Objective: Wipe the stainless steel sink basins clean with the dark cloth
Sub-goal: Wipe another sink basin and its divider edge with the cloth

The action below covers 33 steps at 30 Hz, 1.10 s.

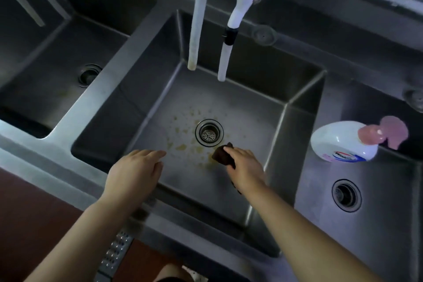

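Three stainless steel basins lie side by side: a left basin (45, 89), a middle basin (256, 126) and a right basin (389, 190). Yellowish stains spot the middle basin's floor around its drain (209, 132). My right hand (246, 167) grips the dark cloth (220, 154) just below and right of that drain, over a stain. My left hand (135, 170) hovers over the front left of the middle basin, fingers straight, holding nothing.
Two white hoses (196, 30) hang from taps into the back of the middle basin. A white soap bottle with a pink pump (343, 141) lies on the divider between middle and right basins. A perforated metal grate (115, 252) sits on the reddish floor.
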Tool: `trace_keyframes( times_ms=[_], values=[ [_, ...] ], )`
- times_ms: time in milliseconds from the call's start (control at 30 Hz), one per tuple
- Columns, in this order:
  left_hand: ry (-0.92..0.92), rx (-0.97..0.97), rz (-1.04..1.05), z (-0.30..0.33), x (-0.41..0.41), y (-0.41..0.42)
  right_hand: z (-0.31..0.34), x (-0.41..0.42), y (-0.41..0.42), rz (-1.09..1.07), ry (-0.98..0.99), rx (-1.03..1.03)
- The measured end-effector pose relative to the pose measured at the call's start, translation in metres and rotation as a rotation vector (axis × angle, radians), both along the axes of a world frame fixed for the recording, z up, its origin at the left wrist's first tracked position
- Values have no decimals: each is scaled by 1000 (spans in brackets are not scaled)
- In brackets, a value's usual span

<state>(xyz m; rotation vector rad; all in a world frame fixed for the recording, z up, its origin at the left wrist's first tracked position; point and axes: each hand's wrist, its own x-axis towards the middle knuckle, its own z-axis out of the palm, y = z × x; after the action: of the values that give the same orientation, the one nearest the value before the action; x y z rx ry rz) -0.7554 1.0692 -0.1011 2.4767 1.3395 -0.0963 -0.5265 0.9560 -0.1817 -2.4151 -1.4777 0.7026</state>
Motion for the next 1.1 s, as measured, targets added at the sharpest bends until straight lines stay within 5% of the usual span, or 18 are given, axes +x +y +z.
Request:
trace_keyframes(
  times_ms=[300, 633, 933, 1100],
  values=[
    [95, -94, -162, -55, 21, 77, -96, -28, 22, 432, 34, -466],
    [596, -82, -577, -139, 68, 135, -160, -33, 38, 131, -86, -403],
    [581, -4, -647, -205, 69, 144, -185, 84, 103, -269, -223, -335],
    [481, 9, -762, -222, 79, 135, -190, 74, 96, -312, -247, -316]
  ],
)
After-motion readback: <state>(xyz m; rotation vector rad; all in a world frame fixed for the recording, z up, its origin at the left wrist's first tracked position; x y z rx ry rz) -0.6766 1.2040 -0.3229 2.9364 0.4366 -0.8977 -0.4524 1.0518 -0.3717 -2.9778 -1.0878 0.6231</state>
